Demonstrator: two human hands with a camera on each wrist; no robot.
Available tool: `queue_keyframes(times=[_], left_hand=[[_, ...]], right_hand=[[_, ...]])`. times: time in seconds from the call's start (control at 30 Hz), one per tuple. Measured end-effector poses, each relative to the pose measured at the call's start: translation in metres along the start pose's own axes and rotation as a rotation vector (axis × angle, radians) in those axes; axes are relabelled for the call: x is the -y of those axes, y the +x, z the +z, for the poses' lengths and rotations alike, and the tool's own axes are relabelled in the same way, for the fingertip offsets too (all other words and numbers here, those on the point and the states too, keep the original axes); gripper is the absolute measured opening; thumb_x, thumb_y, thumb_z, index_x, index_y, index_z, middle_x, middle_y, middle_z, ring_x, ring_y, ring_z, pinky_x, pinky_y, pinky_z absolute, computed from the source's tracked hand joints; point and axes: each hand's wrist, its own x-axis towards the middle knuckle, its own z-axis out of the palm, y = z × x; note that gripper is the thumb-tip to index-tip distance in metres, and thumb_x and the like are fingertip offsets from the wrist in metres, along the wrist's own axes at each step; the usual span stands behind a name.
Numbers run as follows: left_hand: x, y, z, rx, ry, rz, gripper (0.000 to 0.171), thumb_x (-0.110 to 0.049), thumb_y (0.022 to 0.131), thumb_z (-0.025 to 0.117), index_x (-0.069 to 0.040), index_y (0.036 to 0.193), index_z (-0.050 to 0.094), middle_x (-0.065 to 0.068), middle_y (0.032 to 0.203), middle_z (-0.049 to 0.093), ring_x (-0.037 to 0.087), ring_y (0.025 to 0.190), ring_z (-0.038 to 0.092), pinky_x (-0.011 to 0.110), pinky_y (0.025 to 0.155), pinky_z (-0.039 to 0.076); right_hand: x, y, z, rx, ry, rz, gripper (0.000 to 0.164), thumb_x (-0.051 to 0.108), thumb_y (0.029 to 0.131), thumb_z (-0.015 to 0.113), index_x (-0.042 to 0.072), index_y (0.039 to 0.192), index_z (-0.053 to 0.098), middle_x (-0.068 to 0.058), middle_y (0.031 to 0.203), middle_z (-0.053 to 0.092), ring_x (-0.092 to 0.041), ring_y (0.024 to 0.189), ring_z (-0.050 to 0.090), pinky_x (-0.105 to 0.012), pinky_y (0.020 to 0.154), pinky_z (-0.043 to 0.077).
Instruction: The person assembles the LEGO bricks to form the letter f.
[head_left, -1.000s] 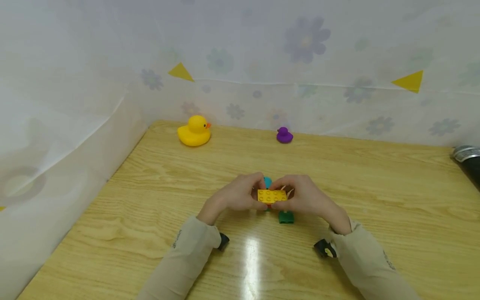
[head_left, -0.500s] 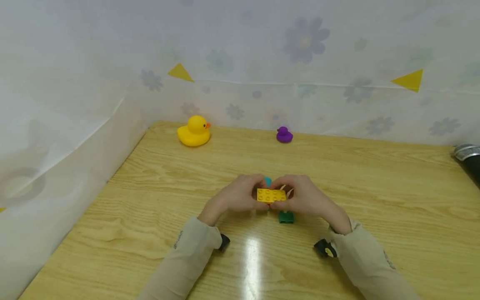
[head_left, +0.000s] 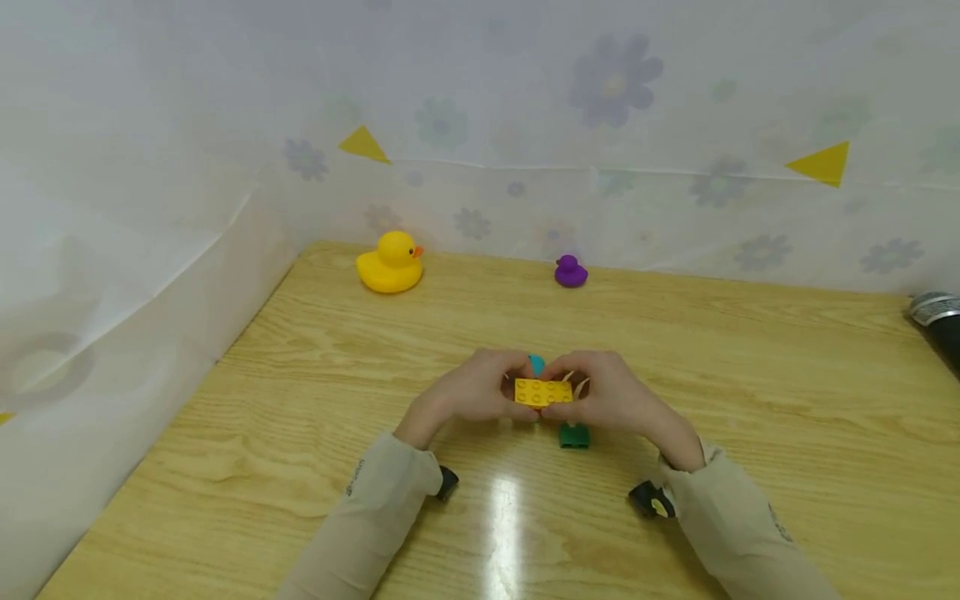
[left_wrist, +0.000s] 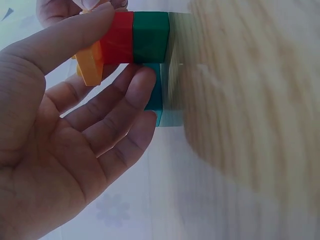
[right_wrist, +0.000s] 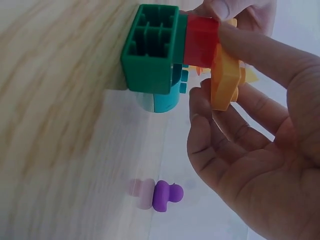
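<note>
In the head view, my left hand (head_left: 480,387) and right hand (head_left: 611,392) meet at a yellow studded brick (head_left: 543,392), gripping it from both ends between thumbs and fingers. Under it, a red brick (left_wrist: 118,37) sits on a green brick (left_wrist: 151,37) standing on the table; my left thumb lies alongside the red one. A teal block (right_wrist: 166,97) stands just behind this stack, partly hidden by my fingers. Nearer my body, a hollow green brick (head_left: 573,436) lies with its open underside facing me, touched by neither hand.
The wooden table (head_left: 750,375) carries a yellow rubber duck (head_left: 390,263) at the back left and a small purple duck (head_left: 571,272) at the back middle. A microphone (head_left: 937,321) lies at the right edge. White flowered cloth (head_left: 510,92) hangs behind and at left.
Both hands and the yellow brick stay nearly in place. Slightly less of the teal block and of the green below the red brick shows between my hands than one second ago.
</note>
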Motion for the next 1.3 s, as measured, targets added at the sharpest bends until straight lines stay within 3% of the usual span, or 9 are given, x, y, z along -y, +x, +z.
queue_keyframes(times=[0.5,0.73,1.1,1.3], left_hand=[[0.0,-0.002,-0.001,-0.015,0.026,-0.017,0.025,-0.019,0.08,0.079,-0.012,0.094,0.059,-0.002,0.095,0.064,0.014,0.075,0.053,0.023,0.067,0.045],[0.0,-0.004,-0.006,-0.025,0.047,-0.048,0.027,-0.019,0.08,0.079,-0.012,0.096,0.058,-0.002,0.096,0.063,0.014,0.074,0.054,0.023,0.067,0.046],[0.0,-0.004,-0.01,-0.025,0.086,-0.09,0.028,-0.019,0.08,0.079,-0.012,0.097,0.059,-0.002,0.093,0.063,0.015,0.073,0.053,0.023,0.065,0.044],[0.002,-0.006,-0.012,-0.034,0.072,-0.11,0.028,-0.019,0.079,0.079,-0.012,0.098,0.059,-0.002,0.09,0.061,0.015,0.071,0.051,0.023,0.062,0.042]], right_hand=[[-0.001,0.001,0.002,0.008,0.035,0.028,0.028,0.016,0.079,0.079,0.011,0.105,0.07,-0.002,0.104,0.067,-0.017,0.084,0.06,-0.03,0.067,0.052],[-0.005,-0.001,-0.005,0.02,0.063,0.057,0.033,0.015,0.081,0.078,0.004,0.11,0.067,-0.009,0.106,0.066,-0.016,0.081,0.062,-0.029,0.07,0.054],[-0.012,-0.003,-0.013,0.109,0.125,0.133,0.029,0.017,0.083,0.076,0.004,0.105,0.062,-0.005,0.095,0.064,-0.017,0.08,0.063,-0.034,0.078,0.053],[-0.015,-0.004,-0.015,0.212,0.168,0.147,0.028,0.016,0.083,0.075,0.002,0.103,0.063,-0.007,0.095,0.066,-0.02,0.084,0.063,-0.033,0.076,0.053]])
